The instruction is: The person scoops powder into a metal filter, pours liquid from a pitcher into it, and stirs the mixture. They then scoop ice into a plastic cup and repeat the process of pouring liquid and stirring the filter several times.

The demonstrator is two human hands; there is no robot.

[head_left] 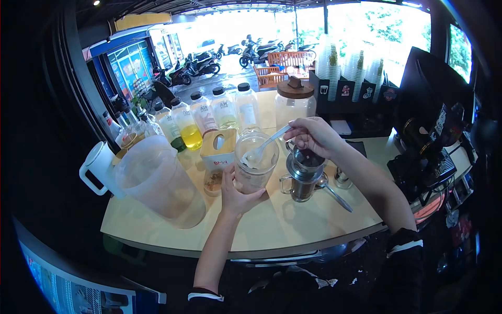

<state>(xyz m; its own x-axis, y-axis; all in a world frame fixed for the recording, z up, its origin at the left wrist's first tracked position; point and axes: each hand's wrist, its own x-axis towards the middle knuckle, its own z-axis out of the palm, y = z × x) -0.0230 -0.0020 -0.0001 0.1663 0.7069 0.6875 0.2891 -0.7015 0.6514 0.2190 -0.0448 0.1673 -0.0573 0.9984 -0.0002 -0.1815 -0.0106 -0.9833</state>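
So the clear plastic cup (255, 163) is being gripped low on its side by the left hand (236, 194), fingers wrapped around the base, most likely so it's kept from sliding or tipping on the table (293, 222) while it's being stirred or scooped into. The cup sits upright near the table's middle, just in front of the small wooden-topped box (218, 149). A white plastic spoon (265, 145) is pinched by its handle end in the right hand (312, 135), closed around it, with the bowl dipped into the cup's mouth at a slant. The handle is held high, probably so the knuckles are kept clear of the rim. The glass french press (303, 175) is parked just right of the cup, with a metal spoon (334, 194) laid beside it. The big frosted pitcher (157, 180) is set off to the left, and a row of bottles (209, 116) is lined along the back edge, well apart from the hands
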